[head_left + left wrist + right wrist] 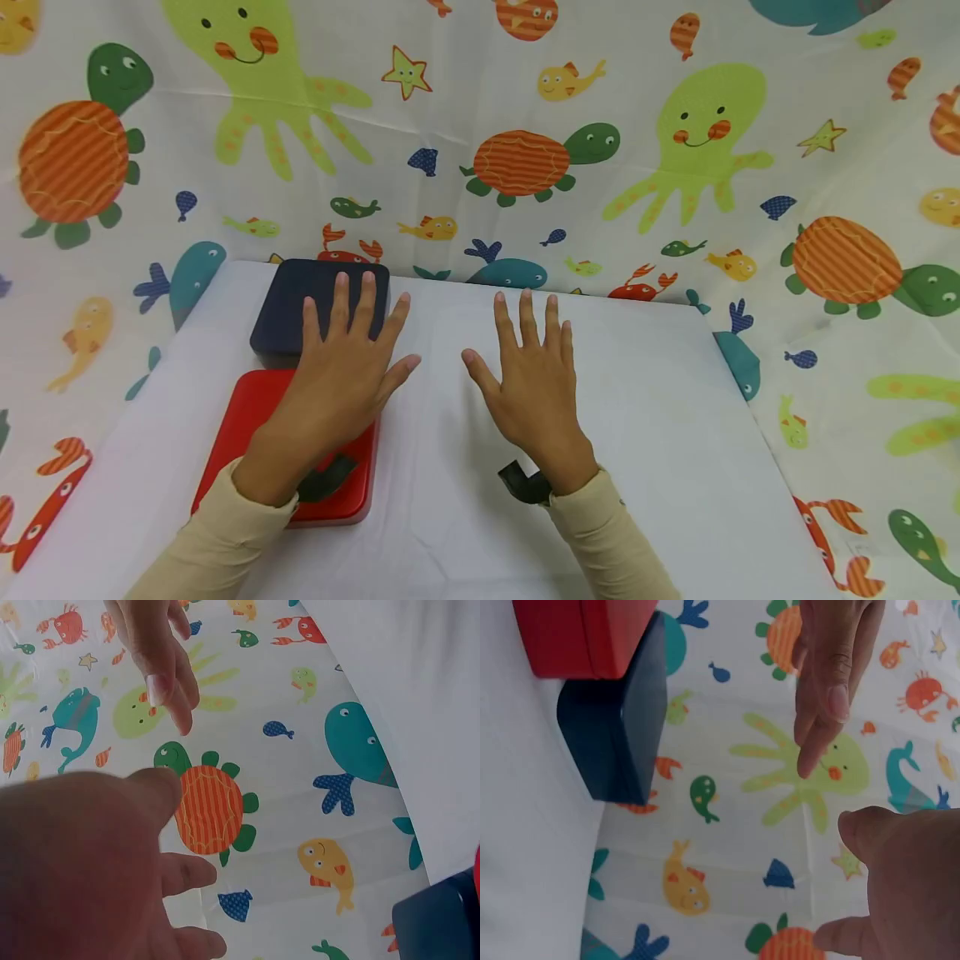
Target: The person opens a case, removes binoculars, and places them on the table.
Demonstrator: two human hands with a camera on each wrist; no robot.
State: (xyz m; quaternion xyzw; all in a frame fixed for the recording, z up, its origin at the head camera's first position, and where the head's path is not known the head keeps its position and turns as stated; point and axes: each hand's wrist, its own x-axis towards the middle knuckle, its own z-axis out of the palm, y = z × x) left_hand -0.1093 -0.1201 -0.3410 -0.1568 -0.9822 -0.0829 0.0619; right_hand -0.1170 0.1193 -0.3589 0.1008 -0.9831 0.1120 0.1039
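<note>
My left hand [337, 379] is held with its fingers spread and straight, above a red box [247, 417] and partly in front of a dark blue box [288, 308]. To its right, my right hand [536, 387] hovers over the white table with fingers straight and thumb out to the side. Neither hand holds anything. Both boxes have rounded corners and lie on the left part of the table, the blue one behind the red. In the right wrist view the red box [592, 637] and the blue box [615, 727] appear at the upper left, close together.
The white table [637, 400] is bordered at the back and sides by a cloth [450, 100] printed with sea animals. A dark strap [525, 483] sits at my right wrist, another dark strap [326, 479] at my left.
</note>
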